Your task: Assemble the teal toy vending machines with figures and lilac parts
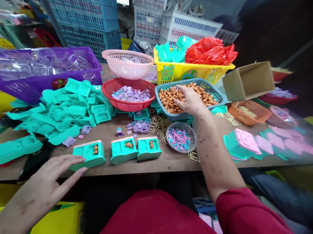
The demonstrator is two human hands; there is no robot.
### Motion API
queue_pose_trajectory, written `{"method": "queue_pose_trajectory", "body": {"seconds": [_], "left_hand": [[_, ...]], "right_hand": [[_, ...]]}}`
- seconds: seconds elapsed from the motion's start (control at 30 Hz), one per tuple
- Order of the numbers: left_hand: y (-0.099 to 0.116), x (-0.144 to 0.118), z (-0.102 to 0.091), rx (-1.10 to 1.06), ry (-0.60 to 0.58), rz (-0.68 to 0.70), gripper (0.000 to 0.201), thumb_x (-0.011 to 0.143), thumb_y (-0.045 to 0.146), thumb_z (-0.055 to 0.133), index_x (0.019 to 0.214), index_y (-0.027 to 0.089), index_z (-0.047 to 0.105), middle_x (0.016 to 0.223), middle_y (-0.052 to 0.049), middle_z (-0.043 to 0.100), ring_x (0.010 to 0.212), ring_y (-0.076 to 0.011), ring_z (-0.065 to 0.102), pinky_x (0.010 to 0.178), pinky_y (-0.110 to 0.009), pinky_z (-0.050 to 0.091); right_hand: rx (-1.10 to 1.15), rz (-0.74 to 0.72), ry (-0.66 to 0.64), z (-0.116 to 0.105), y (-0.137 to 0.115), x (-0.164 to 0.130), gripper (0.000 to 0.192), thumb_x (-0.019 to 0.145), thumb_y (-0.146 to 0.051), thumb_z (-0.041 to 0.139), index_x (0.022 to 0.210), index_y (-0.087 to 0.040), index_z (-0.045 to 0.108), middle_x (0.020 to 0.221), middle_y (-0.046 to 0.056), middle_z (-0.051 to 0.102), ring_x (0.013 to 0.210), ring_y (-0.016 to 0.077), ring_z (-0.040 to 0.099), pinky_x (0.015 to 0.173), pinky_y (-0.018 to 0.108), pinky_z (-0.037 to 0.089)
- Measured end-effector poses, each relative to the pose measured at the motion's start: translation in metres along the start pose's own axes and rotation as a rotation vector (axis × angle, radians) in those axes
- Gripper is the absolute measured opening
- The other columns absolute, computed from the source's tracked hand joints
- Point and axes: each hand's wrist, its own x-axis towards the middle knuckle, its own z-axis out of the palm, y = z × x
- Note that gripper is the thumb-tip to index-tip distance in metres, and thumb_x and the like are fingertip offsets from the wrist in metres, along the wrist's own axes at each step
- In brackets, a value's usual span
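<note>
The right hand (190,99) reaches to the upper middle of the frame and rests, fingers curled downward, on the heap of small brown pieces (173,97) in the blue-grey basket (216,94); whether it has anything pinched between its fingertips cannot be told, since the fingers point away from the camera. The basket sits tilted toward the person, which keeps the pieces within an arm's stretch. The left hand (50,176), at the lower left, lies flat and spread with its fingertips touching the front edge of the leftmost of three teal trays (89,155), apparently steadying it at the table edge. The three trays stand in a row at the bottom centre, side by side, each already carrying a brown piece or two in a compartment; lined up like this they are all easy to reach. Just behind them, a small clear bowl (181,137) of pink and blue bits stands near the right forearm, and a red basket (128,94) of pale purple pieces sits left of the blue-grey one, so that each kind of part keeps to its own container. A pile of teal parts (64,111) fills the left side, and pink lids (246,140) on teal bases lie at the right.
</note>
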Motion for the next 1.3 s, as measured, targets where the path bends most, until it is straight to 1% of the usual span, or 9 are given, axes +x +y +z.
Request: {"method": "queue_pose_trajectory", "body": {"seconds": [0.07, 0.17, 0.23, 0.37, 0.5, 0.73, 0.9, 1.03, 1.3], "left_hand": [[0.015, 0.020, 0.010, 0.040, 0.025, 0.068, 0.038, 0.106, 0.060, 0.061, 0.132, 0.034, 0.070, 0.134, -0.009, 0.077, 0.128, -0.0397, 0.070, 0.116, -0.061, 0.053], [0.043, 0.055, 0.038, 0.061, -0.001, 0.127, 0.056, 0.105, 0.061, 0.066, 0.149, 0.028, 0.060, 0.149, -0.015, 0.069, 0.140, -0.0404, 0.062, 0.122, -0.062, 0.046], [0.059, 0.074, 0.062, 0.079, -0.068, 0.100, 0.080, 0.100, 0.067, 0.073, 0.163, 0.025, 0.047, 0.161, -0.019, 0.060, 0.148, -0.0423, 0.055, 0.126, -0.063, 0.043], [0.067, 0.092, 0.093, 0.204, -0.246, 0.032, 0.095, 0.091, 0.065, 0.084, 0.169, 0.028, 0.044, 0.161, -0.021, 0.061, 0.147, -0.0473, 0.057, 0.128, -0.075, 0.032], [0.051, 0.089, 0.086, 0.204, -0.342, 0.063, 0.078, 0.100, 0.058, 0.078, 0.167, 0.032, 0.048, 0.157, -0.017, 0.065, 0.144, -0.0404, 0.061, 0.129, -0.069, 0.033], [0.038, 0.080, 0.077, 0.201, -0.366, 0.115, 0.083, 0.101, 0.067, 0.071, 0.173, 0.041, 0.039, 0.169, -0.010, 0.056, 0.154, -0.0380, 0.053, 0.136, -0.070, 0.021], [-0.010, 0.059, 0.069, 0.342, -0.204, 0.011, 0.118, 0.081, 0.092, 0.072, 0.170, 0.021, 0.042, 0.169, -0.023, 0.053, 0.155, -0.0510, 0.048, 0.129, -0.070, 0.034], [-0.045, 0.046, 0.070, 0.319, -0.260, -0.020, 0.112, 0.086, 0.093, 0.062, 0.164, 0.014, 0.045, 0.162, -0.025, 0.060, 0.151, -0.0481, 0.054, 0.125, -0.061, 0.042], [-0.032, 0.063, 0.084, 0.428, -0.444, -0.171, 0.107, 0.075, 0.076, 0.077, 0.165, 0.026, 0.049, 0.167, -0.021, 0.056, 0.156, -0.0508, 0.046, 0.130, -0.074, 0.024]], "right_hand": [[-0.008, -0.028, 0.034, -0.006, -0.003, -0.011, 0.066, 0.092, -0.027, 0.077, 0.155, -0.017, 0.062, 0.148, 0.020, 0.064, 0.140, 0.0367, 0.062, 0.128, 0.059, 0.047], [0.133, -0.056, 0.125, -0.011, -0.035, -0.048, 0.043, 0.104, -0.030, 0.065, 0.146, -0.023, 0.067, 0.137, 0.014, 0.072, 0.122, 0.0311, 0.072, 0.118, 0.056, 0.056], [0.284, -0.057, 0.035, -0.003, -0.065, -0.088, 0.036, 0.110, -0.032, 0.058, 0.144, -0.026, 0.067, 0.123, 0.009, 0.077, 0.109, 0.0267, 0.076, 0.108, 0.050, 0.063], [0.278, -0.172, -0.185, 0.050, -0.104, -0.186, 0.042, 0.101, -0.035, 0.075, 0.143, -0.029, 0.070, 0.160, 0.017, 0.059, 0.149, 0.0388, 0.056, 0.127, 0.063, 0.048], [0.272, -0.080, -0.271, 0.097, -0.103, -0.248, 0.066, 0.100, -0.022, 0.074, 0.163, -0.034, 0.056, 0.180, 0.017, 0.034, 0.165, 0.0425, 0.040, 0.131, 0.068, 0.045], [0.381, -0.126, -0.271, 0.107, -0.110, -0.238, 0.055, 0.108, -0.012, 0.057, 0.160, -0.029, 0.060, 0.168, 0.015, 0.052, 0.155, 0.0322, 0.056, 0.128, 0.057, 0.052], [0.386, -0.077, -0.288, 0.103, -0.119, -0.237, 0.066, 0.103, -0.018, 0.069, 0.166, -0.024, 0.051, 0.171, 0.021, 0.046, 0.159, 0.0380, 0.049, 0.131, 0.062, 0.046], [0.450, -0.107, -0.300, 0.095, -0.114, -0.242, 0.068, 0.104, -0.019, 0.069, 0.167, -0.030, 0.048, 0.170, 0.017, 0.047, 0.158, 0.0351, 0.049, 0.131, 0.061, 0.046], [0.495, -0.123, -0.297, 0.093, -0.107, -0.243, 0.062, 0.104, -0.020, 0.069, 0.163, -0.026, 0.052, 0.171, 0.018, 0.047, 0.160, 0.0324, 0.047, 0.132, 0.057, 0.045]]}}
